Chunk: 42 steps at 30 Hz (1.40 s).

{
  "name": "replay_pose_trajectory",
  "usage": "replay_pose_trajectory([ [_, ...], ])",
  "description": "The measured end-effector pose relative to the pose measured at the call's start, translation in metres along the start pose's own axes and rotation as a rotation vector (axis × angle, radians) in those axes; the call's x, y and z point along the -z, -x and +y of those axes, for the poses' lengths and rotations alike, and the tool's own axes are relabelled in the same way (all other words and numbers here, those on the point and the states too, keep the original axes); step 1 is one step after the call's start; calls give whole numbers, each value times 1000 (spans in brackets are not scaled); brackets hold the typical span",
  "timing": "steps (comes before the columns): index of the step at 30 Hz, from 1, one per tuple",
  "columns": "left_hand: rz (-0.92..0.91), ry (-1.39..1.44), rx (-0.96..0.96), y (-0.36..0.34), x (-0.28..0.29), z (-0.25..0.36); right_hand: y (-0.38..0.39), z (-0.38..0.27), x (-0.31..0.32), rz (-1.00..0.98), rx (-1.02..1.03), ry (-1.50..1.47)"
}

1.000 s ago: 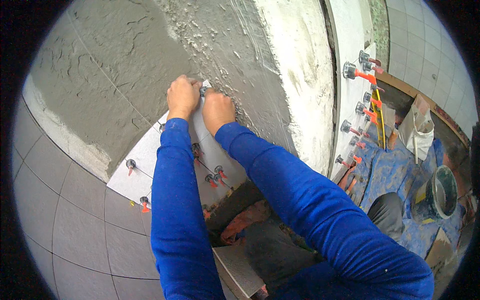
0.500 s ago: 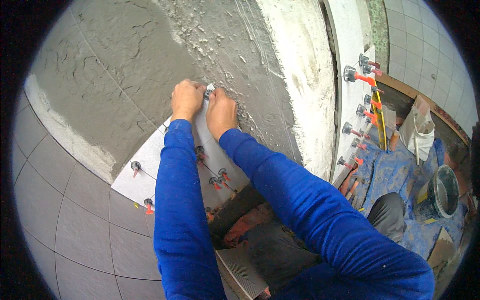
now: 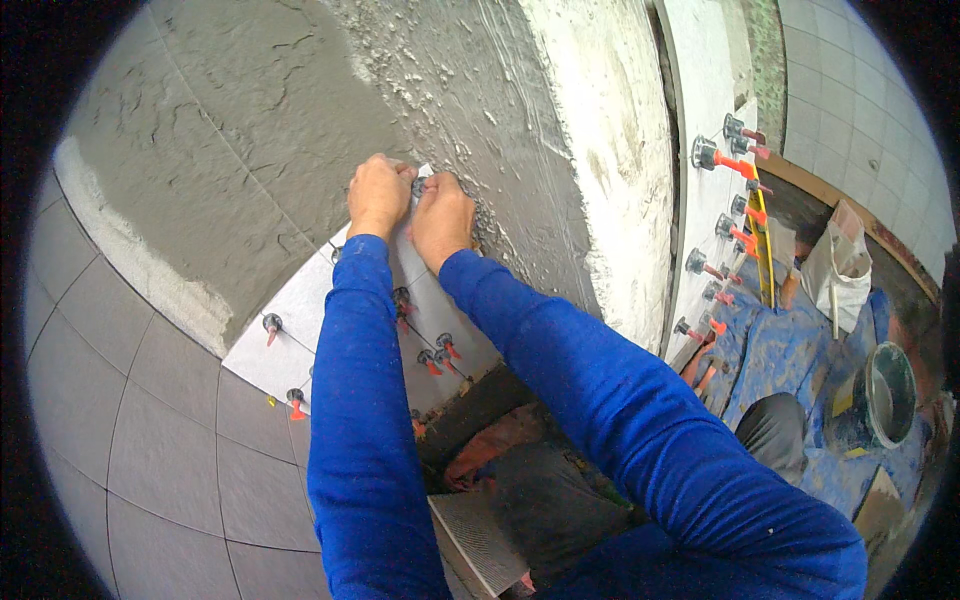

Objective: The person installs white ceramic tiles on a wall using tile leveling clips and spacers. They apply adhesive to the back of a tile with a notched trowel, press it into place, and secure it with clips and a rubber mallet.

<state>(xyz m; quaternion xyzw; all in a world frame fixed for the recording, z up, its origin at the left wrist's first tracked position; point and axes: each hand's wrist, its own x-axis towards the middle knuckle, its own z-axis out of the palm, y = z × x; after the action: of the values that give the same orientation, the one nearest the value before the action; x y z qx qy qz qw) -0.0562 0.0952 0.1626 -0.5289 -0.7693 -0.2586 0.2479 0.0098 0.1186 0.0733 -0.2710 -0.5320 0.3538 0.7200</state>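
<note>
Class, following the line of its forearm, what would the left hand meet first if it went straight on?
Most likely the grey mortar just beyond the left hand; how high it sits above that surface is unclear.

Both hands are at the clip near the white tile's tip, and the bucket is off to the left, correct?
Not quite: the bucket is off to the right, not the left, as the head view shows; the left hand and right hand are indeed at the clip.

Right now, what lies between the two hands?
The head view shows a dark round clip, near the upper tip of a pale tile, between left hand and right hand.
</note>
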Motion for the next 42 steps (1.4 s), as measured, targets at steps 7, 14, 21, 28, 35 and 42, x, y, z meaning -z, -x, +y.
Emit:
replay_pose_trajectory([
  [7, 19, -51, -51, 2, -2, -1, 28, -9, 3, 100, -84, -190],
  [14, -1, -55, -53, 2, -2, -2, 40, -24, 24, -26, -495, -509],
  [21, -15, -55, -47, 1, 0, 0, 4, -22, 16, -279, -747, -568],
  [28, -4, -80, -52, 0, -4, -1, -1, -9, 1, -142, -695, -488],
  [35, 204, 59, 103, 30, 4, 5, -2, -8, 6, -180, -730, -546],
  [42, -73, 989, 631, 72, -18, 12, -5, 1, -1, -126, -627, -437],
])
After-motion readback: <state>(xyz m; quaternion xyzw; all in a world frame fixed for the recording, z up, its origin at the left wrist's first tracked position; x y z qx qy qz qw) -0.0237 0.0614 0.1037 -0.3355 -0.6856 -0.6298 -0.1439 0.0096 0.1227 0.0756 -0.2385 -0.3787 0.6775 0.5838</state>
